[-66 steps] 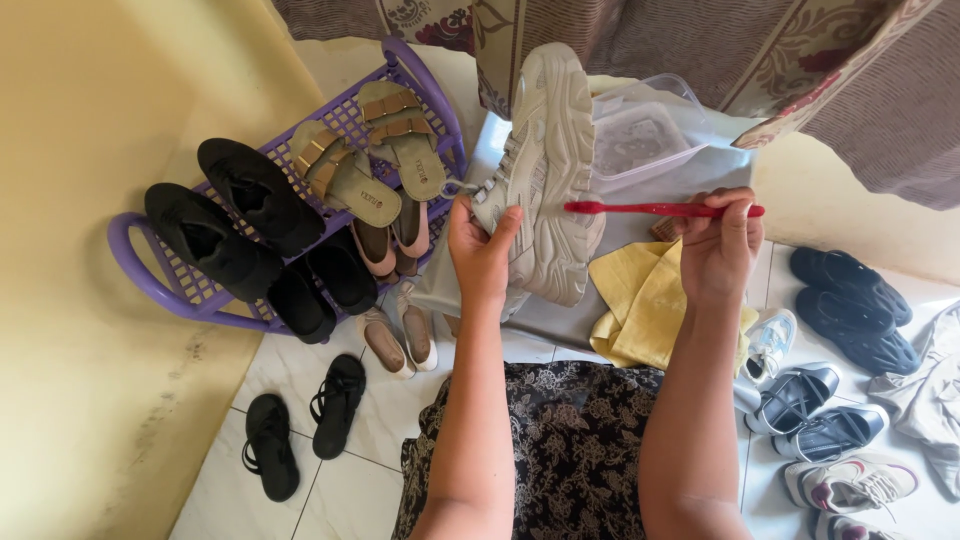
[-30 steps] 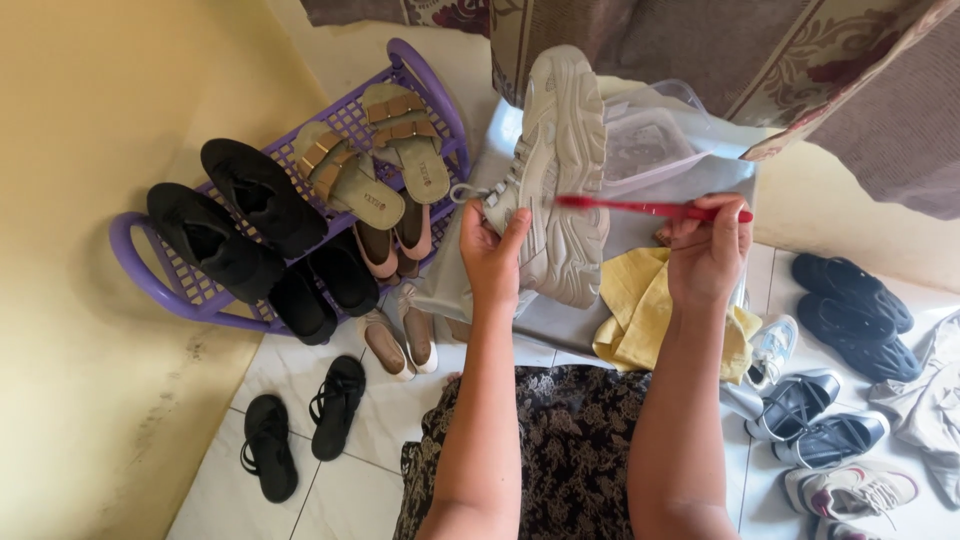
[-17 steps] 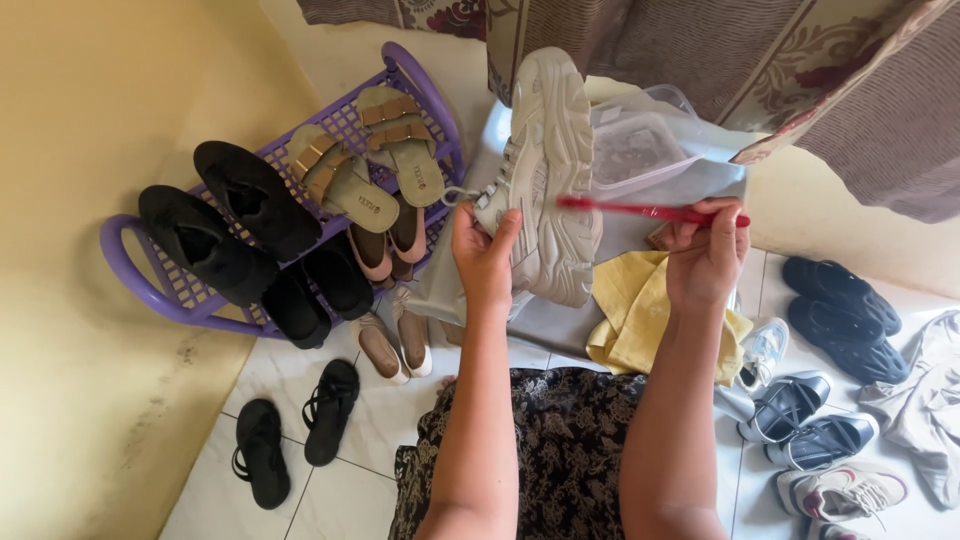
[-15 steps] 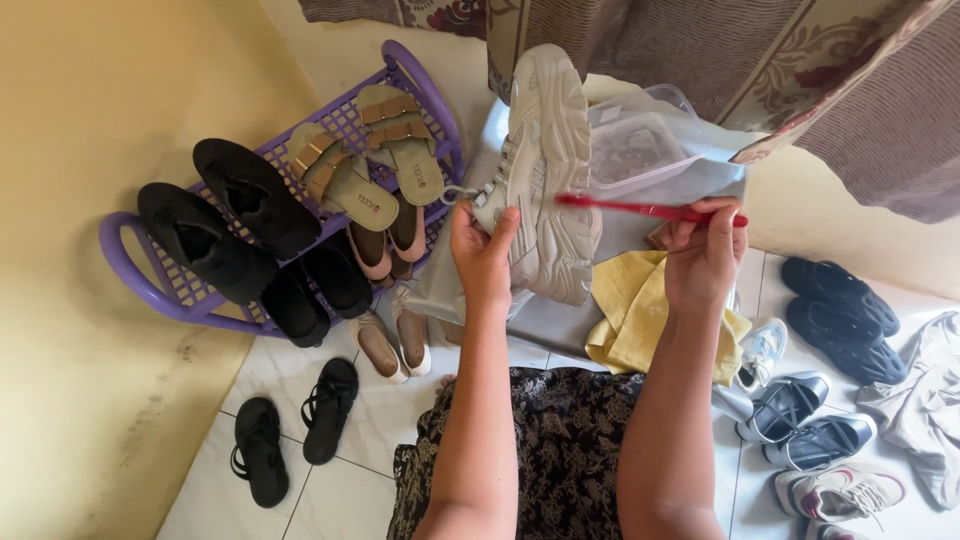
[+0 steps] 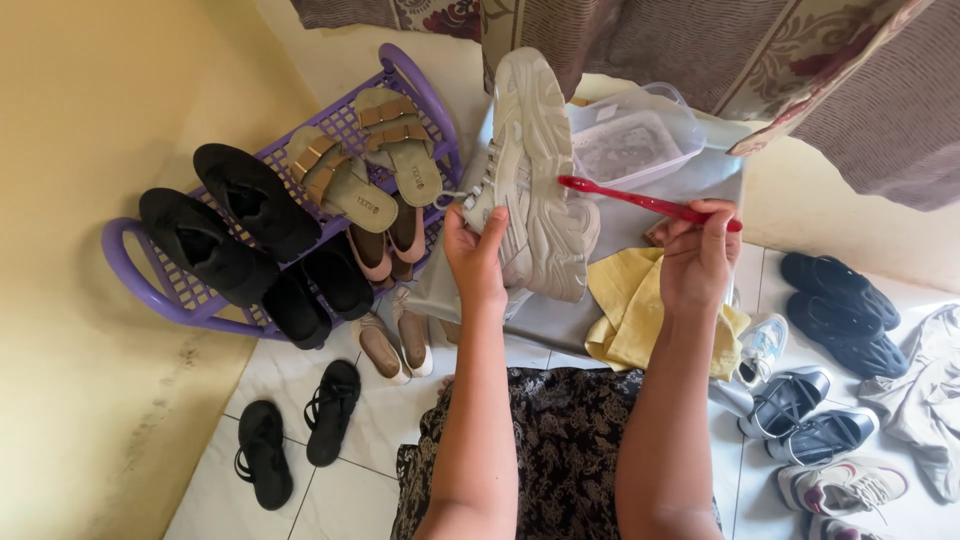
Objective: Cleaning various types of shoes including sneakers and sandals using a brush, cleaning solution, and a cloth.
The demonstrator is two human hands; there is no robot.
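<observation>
both hands (image 5: pixel 478 252) (image 5: pixel 698 258) raised, fingers curled

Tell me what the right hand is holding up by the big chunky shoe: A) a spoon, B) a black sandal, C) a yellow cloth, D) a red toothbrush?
D: the right hand pinches a thin red toothbrush, its head against the pale chunky shoe that the left hand holds up.

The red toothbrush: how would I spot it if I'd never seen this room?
Start at the purple shoe rack by the yellow wall, then look right to the chunky pale sneaker held sole-up by the left hand. The red toothbrush is pinched in the right hand, its head against that sole: the only thin, bright red thing among the shoes.
</observation>
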